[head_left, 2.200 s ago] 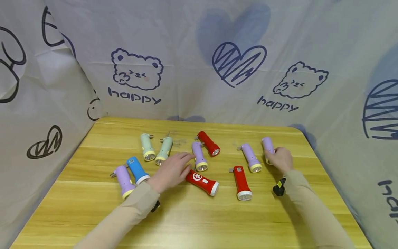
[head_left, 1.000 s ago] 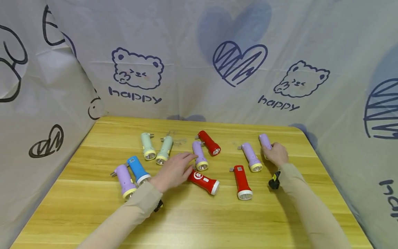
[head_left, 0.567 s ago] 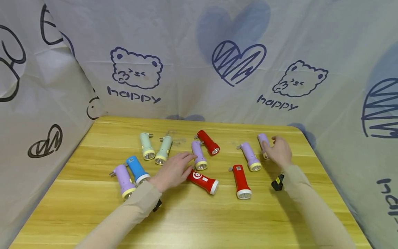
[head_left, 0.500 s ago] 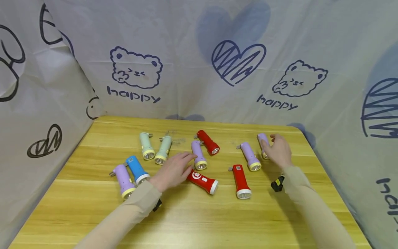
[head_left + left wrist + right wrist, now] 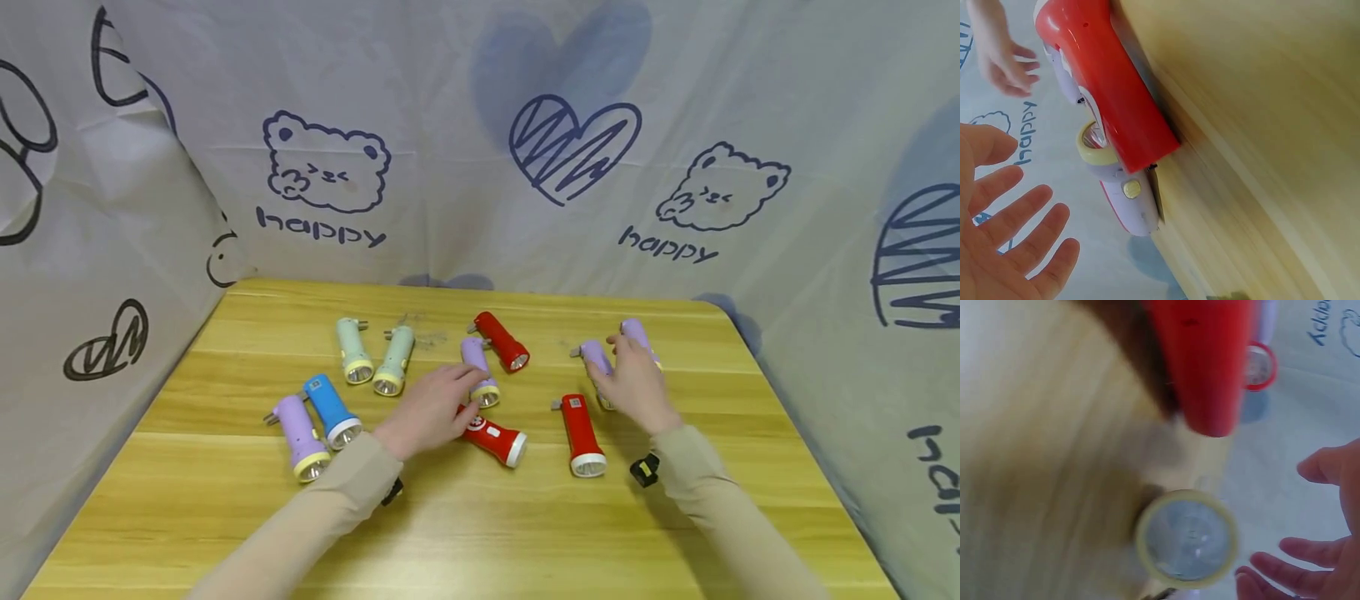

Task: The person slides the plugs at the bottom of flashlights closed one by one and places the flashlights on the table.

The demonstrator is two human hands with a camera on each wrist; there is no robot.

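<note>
Over the red flashlight with a white head (image 5: 498,442), my left hand (image 5: 431,411) hovers with fingers spread. A purple flashlight (image 5: 474,357) lies just beyond its fingertips. In the left wrist view, open room shows between this hand (image 5: 1013,240) and the red flashlight (image 5: 1110,87). My right hand (image 5: 637,390) is above another purple flashlight (image 5: 596,358), partly covering it. Its fingers are apart and hold nothing in the right wrist view, near a yellow-rimmed lens (image 5: 1188,536). Behind that hand lies a further purple flashlight (image 5: 636,332). A red flashlight (image 5: 579,425) lies left of the right hand.
On the wooden table (image 5: 480,542), two pale green flashlights, one of them the left one (image 5: 350,342), lie at the back left. A blue flashlight (image 5: 327,404) and a purple one (image 5: 298,429) lie beside the left forearm. One more red flashlight (image 5: 498,337) lies at the back. White printed cloth (image 5: 450,192) surrounds the table.
My right hand moved the far-right purple flashlight slightly left, let go of it, then shifted left over the neighbouring purple one. The left hand has moved slightly right.
</note>
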